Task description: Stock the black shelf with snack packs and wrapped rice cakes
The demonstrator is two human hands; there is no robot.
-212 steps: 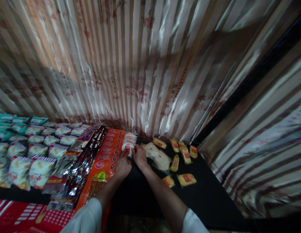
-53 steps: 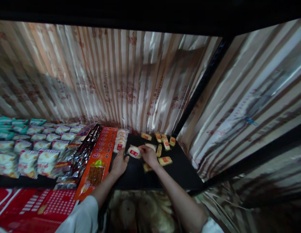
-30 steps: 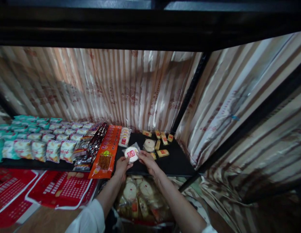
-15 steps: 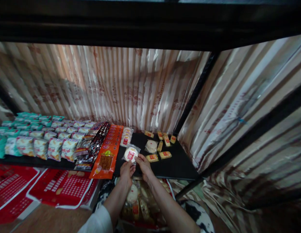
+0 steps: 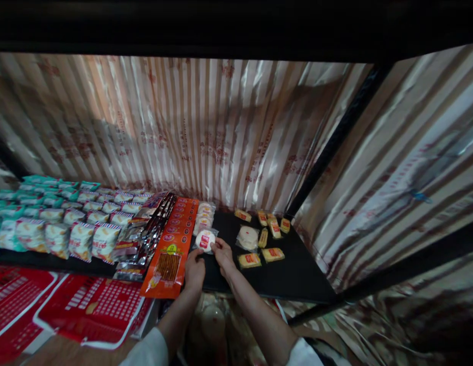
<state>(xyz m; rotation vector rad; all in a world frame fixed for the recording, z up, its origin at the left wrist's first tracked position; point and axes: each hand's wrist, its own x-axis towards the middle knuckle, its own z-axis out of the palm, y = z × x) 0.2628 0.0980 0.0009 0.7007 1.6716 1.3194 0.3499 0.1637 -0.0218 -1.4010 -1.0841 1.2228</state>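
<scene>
Both my hands hold a round white cracker in a clear packet with a red label (image 5: 205, 241), low over the black shelf. My left hand (image 5: 195, 268) pinches its lower left edge, and my right hand (image 5: 223, 254) grips the right edge. Just behind it lies a row of similar white cracker packets (image 5: 204, 215). On the left, beside my left hand, is a long orange snack packet (image 5: 168, 254). Another round white cracker packet (image 5: 247, 238) lies on the shelf to the right, among several small yellow packets (image 5: 273, 254).
Rows of white and teal snack bags (image 5: 57, 231) and a stack of shiny dark packets (image 5: 145, 241) fill the shelf's left part. Red bags (image 5: 91, 307) lie below. Black posts (image 5: 335, 142) frame the shelf (image 5: 293, 279), with a striped curtain (image 5: 206, 127) behind.
Both hands have carried the cracker packet back toward the row of white packets, and it now sits close to their near end. The camera view has shifted slightly.
</scene>
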